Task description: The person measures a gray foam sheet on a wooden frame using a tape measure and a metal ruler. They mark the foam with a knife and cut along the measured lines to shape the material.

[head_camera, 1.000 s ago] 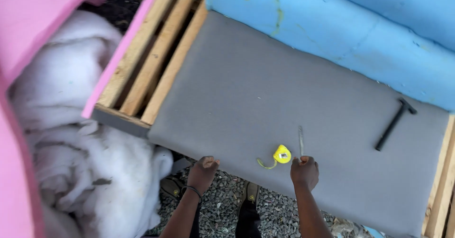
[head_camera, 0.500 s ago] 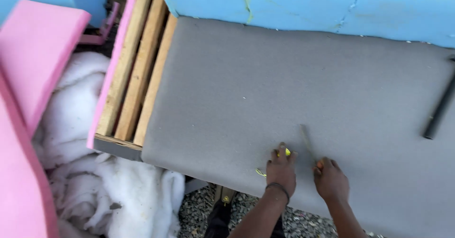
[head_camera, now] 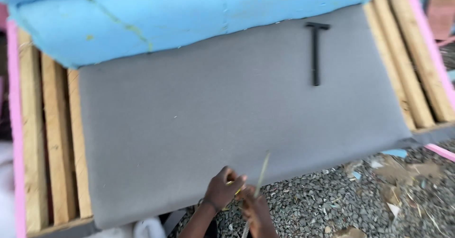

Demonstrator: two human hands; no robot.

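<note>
Hands at near edge of grey foam pad [head_camera: 227, 114]: left hand [head_camera: 222, 190] closing on yellow tape measure [head_camera: 235, 190]; right hand [head_camera: 253, 207] gripping thin blade [head_camera: 262, 171]. Keeping blade clear of fingers. Black hammer [head_camera: 315, 53] lying far across pad.

Left hand [head_camera: 222, 189] curled, fingers bent inward, a dark band at the wrist. Right hand [head_camera: 256, 210] just below and beside it, closed, blurred. Forearms angled up from the lower edge.
</note>
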